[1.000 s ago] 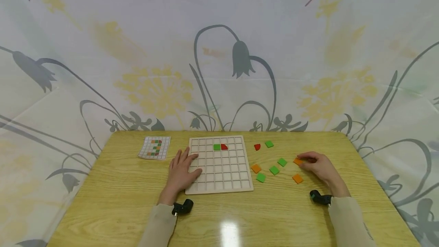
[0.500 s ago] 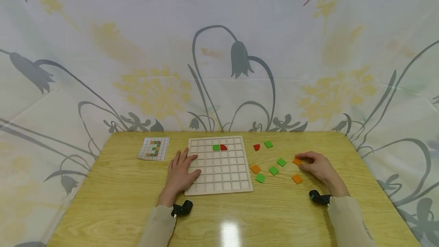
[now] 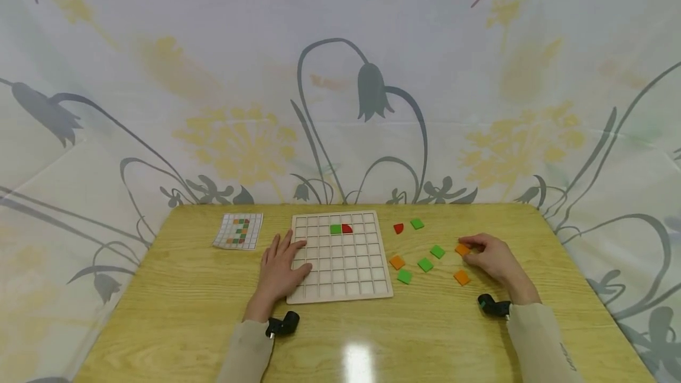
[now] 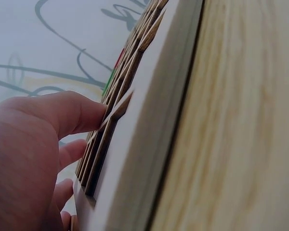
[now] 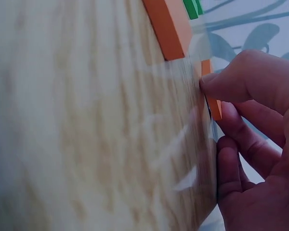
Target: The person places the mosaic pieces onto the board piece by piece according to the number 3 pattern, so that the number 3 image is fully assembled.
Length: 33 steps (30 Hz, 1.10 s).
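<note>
The right grip point(image 3: 493, 257) pinches an orange tile point(image 3: 461, 250) (thin) between fingertips

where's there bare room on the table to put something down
In the head view, the table is bare below the board, between left sleeve and right sleeve; left of the left hand, below the pattern sheet; and from right hand to right edge. Crowded: between board and right hand, where loose tiles lie.

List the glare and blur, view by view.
Head: bright glare on the table near the bottom edge; left wrist: table grain soft at the right, the board's slots crisper; right wrist: table grain blurry, pale reflections beside the right hand.
</note>
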Available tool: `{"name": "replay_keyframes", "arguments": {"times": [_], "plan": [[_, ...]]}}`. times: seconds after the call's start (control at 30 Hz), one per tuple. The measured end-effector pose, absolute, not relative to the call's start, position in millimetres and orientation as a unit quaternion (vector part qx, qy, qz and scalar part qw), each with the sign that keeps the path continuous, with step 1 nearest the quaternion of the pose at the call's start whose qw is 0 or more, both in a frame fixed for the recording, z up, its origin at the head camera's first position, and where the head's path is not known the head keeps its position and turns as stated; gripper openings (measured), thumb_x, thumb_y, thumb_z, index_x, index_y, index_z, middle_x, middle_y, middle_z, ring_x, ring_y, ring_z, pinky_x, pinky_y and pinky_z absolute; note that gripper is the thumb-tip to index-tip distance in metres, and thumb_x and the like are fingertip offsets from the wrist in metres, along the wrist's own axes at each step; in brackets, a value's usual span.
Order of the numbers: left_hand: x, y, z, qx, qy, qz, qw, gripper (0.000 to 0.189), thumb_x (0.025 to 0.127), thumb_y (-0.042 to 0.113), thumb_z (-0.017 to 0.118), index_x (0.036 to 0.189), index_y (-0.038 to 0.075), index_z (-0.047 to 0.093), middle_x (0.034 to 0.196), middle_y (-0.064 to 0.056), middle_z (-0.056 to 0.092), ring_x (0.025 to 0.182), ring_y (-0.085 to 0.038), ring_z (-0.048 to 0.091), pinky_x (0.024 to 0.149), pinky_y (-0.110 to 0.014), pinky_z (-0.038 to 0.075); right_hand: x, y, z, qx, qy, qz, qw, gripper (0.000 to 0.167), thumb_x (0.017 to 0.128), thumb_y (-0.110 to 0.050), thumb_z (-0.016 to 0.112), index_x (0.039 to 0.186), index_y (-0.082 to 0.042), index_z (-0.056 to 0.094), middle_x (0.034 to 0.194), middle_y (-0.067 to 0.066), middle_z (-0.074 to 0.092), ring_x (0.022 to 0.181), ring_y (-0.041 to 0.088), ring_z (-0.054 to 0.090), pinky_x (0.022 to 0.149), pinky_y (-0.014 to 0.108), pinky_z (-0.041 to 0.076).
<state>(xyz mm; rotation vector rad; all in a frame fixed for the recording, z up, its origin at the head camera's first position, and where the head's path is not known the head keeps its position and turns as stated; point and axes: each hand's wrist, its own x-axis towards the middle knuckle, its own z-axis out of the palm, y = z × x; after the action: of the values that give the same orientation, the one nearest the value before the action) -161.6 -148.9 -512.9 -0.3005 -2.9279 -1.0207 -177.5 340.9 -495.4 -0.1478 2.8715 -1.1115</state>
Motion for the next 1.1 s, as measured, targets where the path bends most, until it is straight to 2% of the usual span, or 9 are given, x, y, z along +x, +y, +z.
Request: {"name": "replay_keyframes", "arguments": {"times": [0.17,0.37,0.47,0.7,0.93,1.1], "plan": [[-164.5,-149.2,-512.0,-0.09,-0.943,-0.321,0.015,0.054,0.091,0.03,0.067,0.141,0.012,0.056,0.163,-0.015,0.024,0.15,-0.041,0.008,0.114,-0.064,0.007,-180.3,339.8,-491.0,-0.051,0.932,-0.356,0.036,0.036,0.089,-0.011,0.072,0.122,0.003,0.068,0.117,0.019,0.063,0.104,0.036,0.059,0.087,0.05,0.047],[-166.0,-150.9,-510.5,-0.089,-0.944,-0.317,0.022,0.054,0.09,0.031,0.067,0.14,0.013,0.057,0.162,-0.015,0.025,0.149,-0.04,0.01,0.114,-0.065,0.008,-182.3,338.2,-489.2,-0.051,0.929,-0.364,0.034,0.037,0.089,-0.012,0.073,0.123,0.002,0.065,0.122,0.025,0.062,0.109,0.042,0.058,0.09,0.056,0.047],[-165.8,-151.5,-509.9,-0.09,-0.945,-0.315,0.019,0.053,0.091,0.031,0.067,0.14,0.013,0.057,0.162,-0.015,0.025,0.149,-0.041,0.01,0.113,-0.065,0.009,-181.8,338.7,-490.1,-0.047,0.927,-0.37,0.038,0.037,0.09,-0.014,0.073,0.123,0.001,0.065,0.122,0.024,0.063,0.11,0.041,0.058,0.091,0.055,0.047],[-163.6,-146.8,-518.8,-0.094,-0.943,-0.32,0.011,0.054,0.092,0.032,0.067,0.141,0.013,0.056,0.163,-0.014,0.024,0.15,-0.04,0.009,0.114,-0.065,0.009,-172.7,345.9,-492.5,-0.039,0.933,-0.356,0.029,0.042,0.089,-0.025,0.077,0.12,0.002,0.068,0.109,0.016,0.069,0.097,0.031,0.064,0.084,0.045,0.051],[-164.1,-148.5,-516.6,-0.088,-0.942,-0.323,0.016,0.055,0.09,0.032,0.067,0.141,0.014,0.056,0.163,-0.014,0.024,0.15,-0.04,0.009,0.114,-0.064,0.008,-179.3,343.6,-494.1,-0.034,0.927,-0.373,0.011,0.03,0.089,-0.02,0.076,0.111,0.0,0.071,0.095,0.006,0.071,0.084,0.019,0.064,0.074,0.027,0.05],[-163.9,-148.2,-513.9,-0.088,-0.942,-0.323,0.007,0.055,0.091,0.033,0.067,0.142,0.014,0.055,0.163,-0.013,0.022,0.15,-0.039,0.007,0.114,-0.064,0.007,-178.8,343.1,-493.9,-0.034,0.927,-0.373,0.003,0.024,0.089,-0.015,0.076,0.107,0.0,0.07,0.093,0.006,0.07,0.082,0.019,0.063,0.072,0.025,0.049]]}}
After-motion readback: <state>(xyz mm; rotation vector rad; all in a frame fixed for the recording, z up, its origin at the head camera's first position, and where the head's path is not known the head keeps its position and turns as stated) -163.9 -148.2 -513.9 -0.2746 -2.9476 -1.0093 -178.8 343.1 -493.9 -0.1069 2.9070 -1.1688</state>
